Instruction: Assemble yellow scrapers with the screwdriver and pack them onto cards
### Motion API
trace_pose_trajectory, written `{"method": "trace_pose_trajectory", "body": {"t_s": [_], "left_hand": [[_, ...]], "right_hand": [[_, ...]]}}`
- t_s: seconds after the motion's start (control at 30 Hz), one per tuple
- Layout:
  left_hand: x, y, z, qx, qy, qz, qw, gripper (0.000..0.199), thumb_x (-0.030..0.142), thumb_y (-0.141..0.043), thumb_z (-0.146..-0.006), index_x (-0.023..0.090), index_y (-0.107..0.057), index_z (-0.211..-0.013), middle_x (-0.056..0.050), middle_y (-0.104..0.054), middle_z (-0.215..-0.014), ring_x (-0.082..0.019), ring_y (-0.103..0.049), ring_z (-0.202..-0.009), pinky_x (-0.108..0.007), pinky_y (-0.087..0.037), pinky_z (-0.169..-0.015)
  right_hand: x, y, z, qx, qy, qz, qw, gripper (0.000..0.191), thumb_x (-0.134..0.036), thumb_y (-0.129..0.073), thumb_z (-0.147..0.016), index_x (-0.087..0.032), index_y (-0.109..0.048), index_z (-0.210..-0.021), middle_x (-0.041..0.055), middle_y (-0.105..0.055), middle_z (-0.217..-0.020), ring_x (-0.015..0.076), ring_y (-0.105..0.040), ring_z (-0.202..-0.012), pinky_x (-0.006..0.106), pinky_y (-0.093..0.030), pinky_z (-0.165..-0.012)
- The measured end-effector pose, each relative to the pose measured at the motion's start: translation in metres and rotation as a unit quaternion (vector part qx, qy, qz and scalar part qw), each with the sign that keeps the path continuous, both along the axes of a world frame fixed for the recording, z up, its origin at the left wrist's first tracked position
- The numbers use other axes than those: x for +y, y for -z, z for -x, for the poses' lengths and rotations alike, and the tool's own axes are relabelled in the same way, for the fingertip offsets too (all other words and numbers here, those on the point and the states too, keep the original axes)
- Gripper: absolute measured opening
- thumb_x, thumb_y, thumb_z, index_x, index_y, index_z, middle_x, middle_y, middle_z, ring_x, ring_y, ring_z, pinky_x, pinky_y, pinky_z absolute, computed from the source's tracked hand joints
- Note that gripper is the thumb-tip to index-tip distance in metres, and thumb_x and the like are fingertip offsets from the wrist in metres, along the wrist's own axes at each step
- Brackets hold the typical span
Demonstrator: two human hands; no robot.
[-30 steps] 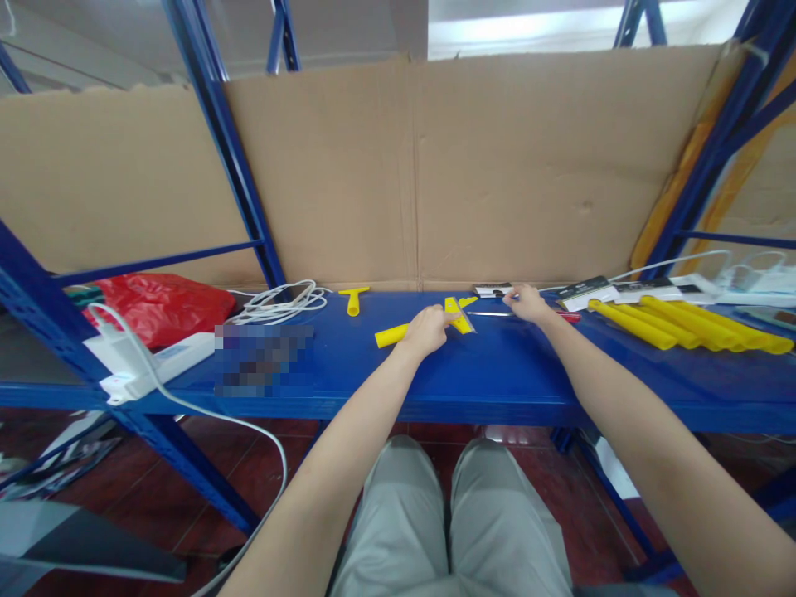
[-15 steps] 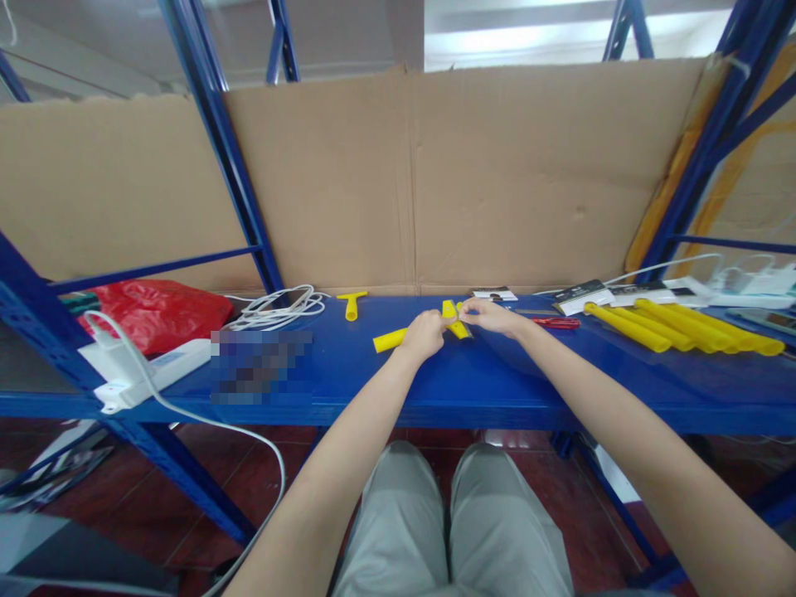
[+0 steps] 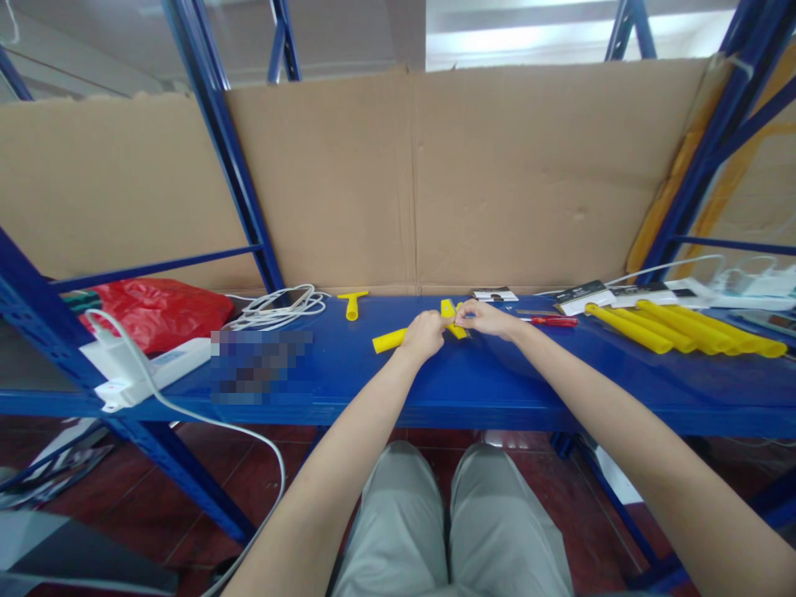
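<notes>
My left hand (image 3: pixel 424 334) is wrapped around the shaft of a yellow T-shaped handle (image 3: pixel 389 341), whose round end sticks out to the left. The crosspiece (image 3: pixel 448 309) of this piece shows just past my left fingers. My right hand (image 3: pixel 478 317) has its fingertips pinched together at the crosspiece. Whatever lies between those fingertips is too small to make out. A second yellow T-shaped handle (image 3: pixel 352 305) rests on the blue shelf (image 3: pixel 373 390) to the left, farther back.
Several yellow tubular handles (image 3: pixel 684 327) lie in a row at right, beside black-and-white packets (image 3: pixel 583 297). A red-handled tool (image 3: pixel 553 321) lies right of my right hand. At left are coiled white cable (image 3: pixel 279 308), a red bag (image 3: pixel 162 313) and a power strip (image 3: pixel 180 363). Cardboard (image 3: pixel 497 182) stands behind.
My right fingertips have shifted slightly left along the crosspiece, closer to my left hand. My left hand and the handle in it stay nearly still.
</notes>
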State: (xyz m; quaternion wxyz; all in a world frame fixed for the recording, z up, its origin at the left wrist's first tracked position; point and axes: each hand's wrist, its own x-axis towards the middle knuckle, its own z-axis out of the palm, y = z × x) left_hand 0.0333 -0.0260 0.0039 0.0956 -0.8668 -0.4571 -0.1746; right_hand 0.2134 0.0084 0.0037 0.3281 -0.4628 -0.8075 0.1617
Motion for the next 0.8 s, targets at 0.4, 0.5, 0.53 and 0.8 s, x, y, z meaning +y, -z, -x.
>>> {"method": "trace_pose_trajectory", "body": {"t_s": [0.4, 0.5, 0.53, 0.8], "left_hand": [[-0.001, 0.0, -0.002, -0.009, -0.011, 0.012, 1.0, 0.04, 0.013, -0.05, -0.087, 0.025, -0.064, -0.122, -0.009, -0.067, -0.105, -0.022, -0.062, -0.103, -0.031, -0.047, -0.09], [-0.001, 0.0, -0.002, -0.003, -0.007, 0.012, 1.0, 0.041, 0.012, -0.05, -0.087, 0.025, -0.063, -0.124, -0.009, -0.067, -0.105, -0.023, -0.062, -0.103, -0.032, -0.047, -0.09], [-0.001, 0.0, -0.003, -0.002, -0.006, 0.012, 1.0, 0.041, 0.012, -0.049, -0.087, 0.025, -0.063, -0.124, -0.01, -0.067, -0.106, -0.023, -0.062, -0.104, -0.032, -0.047, -0.09], [-0.001, 0.001, -0.003, -0.004, 0.001, 0.024, 1.0, 0.042, 0.01, -0.047, -0.088, 0.026, -0.063, -0.123, -0.009, -0.067, -0.107, -0.022, -0.062, -0.104, -0.031, -0.047, -0.091]], "right_hand": [[-0.013, -0.007, 0.005, 0.016, 0.022, 0.036, 0.999, 0.006, -0.019, -0.06, -0.067, -0.017, -0.064, -0.062, 0.003, -0.066, -0.08, 0.017, -0.059, -0.078, 0.028, -0.046, -0.074], [-0.015, -0.008, 0.006, 0.016, 0.024, 0.046, 0.999, 0.006, -0.019, -0.061, -0.067, -0.017, -0.063, -0.061, 0.003, -0.065, -0.079, 0.0166, -0.058, -0.077, 0.027, -0.045, -0.074], [-0.015, -0.009, 0.006, 0.015, 0.024, 0.047, 0.998, 0.006, -0.019, -0.061, -0.067, -0.017, -0.062, -0.061, 0.003, -0.065, -0.079, 0.0165, -0.058, -0.077, 0.027, -0.045, -0.074], [-0.014, -0.009, 0.003, -0.001, 0.015, 0.035, 0.999, 0.006, -0.021, -0.062, -0.067, -0.018, -0.063, -0.062, 0.0029, -0.065, -0.082, 0.0159, -0.058, -0.078, 0.027, -0.046, -0.076]]}}
